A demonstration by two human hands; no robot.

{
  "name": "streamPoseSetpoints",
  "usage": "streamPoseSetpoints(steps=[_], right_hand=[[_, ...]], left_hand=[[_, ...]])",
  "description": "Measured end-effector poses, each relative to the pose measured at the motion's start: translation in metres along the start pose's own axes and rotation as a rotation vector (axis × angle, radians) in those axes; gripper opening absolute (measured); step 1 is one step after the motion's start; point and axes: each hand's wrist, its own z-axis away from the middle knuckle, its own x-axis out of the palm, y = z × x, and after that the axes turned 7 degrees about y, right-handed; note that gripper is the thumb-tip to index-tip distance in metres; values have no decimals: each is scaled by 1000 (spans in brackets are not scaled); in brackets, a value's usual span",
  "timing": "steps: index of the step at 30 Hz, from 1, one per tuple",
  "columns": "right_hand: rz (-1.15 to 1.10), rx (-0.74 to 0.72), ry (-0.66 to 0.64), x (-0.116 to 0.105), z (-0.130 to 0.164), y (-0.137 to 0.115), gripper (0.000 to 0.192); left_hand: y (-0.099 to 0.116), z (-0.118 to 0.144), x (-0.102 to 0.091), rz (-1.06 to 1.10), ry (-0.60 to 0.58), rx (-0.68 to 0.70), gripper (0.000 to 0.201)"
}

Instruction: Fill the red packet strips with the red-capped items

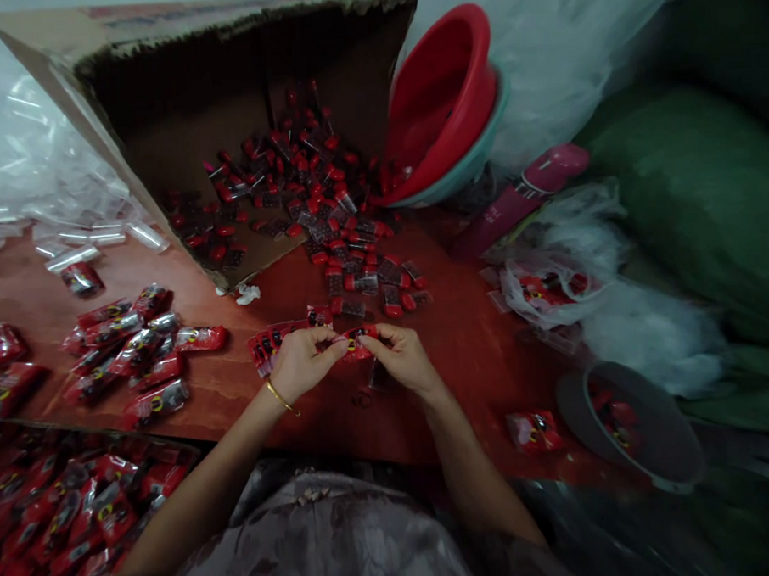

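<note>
My left hand [302, 359] and my right hand [400, 359] meet over the red table [476, 352], both pinching a small red printed card [360, 342]. A fanned row of the same red cards [278, 339] lies under my left hand's fingers. My left wrist bears a thin gold bangle [280, 398]. Just beyond my hands, a heap of small red-and-dark items in clear sleeves [351, 255] spills out of a tipped cardboard box [179, 119].
Finished red packets [132, 350] lie at left, and more fill a tray [63, 514] at bottom left. Stacked red and teal basins [446, 107] lean at the back. A grey bowl [639, 430], a pink bottle [526, 193] and plastic bags [550, 289] sit at right.
</note>
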Motion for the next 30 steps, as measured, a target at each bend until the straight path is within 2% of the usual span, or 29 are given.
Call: streamPoseSetpoints(steps=[3,5,7,11,14,16,18,21,26,30], right_hand=[[-138,34,80,5,-2,3,24],[-248,62,68,16,4,8,28],[-283,73,77,30,11,14,26],[-155,63,225,40,20,17,24],[-19,-3,142,29,19,14,26],[44,-76,81,21,18,10,25],[50,-106,57,19,19,7,23],[11,-45,70,25,27,5,22],[10,58,174,45,43,11,25],[160,4,194,51,49,16,27]], left_hand=[[0,1,8,255,145,-115,22],[-2,4,19,451,282,-198,25],[-4,7,30,573,364,-264,29],[-3,12,39,644,328,-346,37],[-1,11,29,545,199,-268,38],[-1,9,20,402,84,-193,31],[-3,8,13,251,27,-132,27],[-10,11,11,108,74,-72,27],[-19,23,14,24,132,-42,26],[-20,32,13,-18,148,-24,27]])
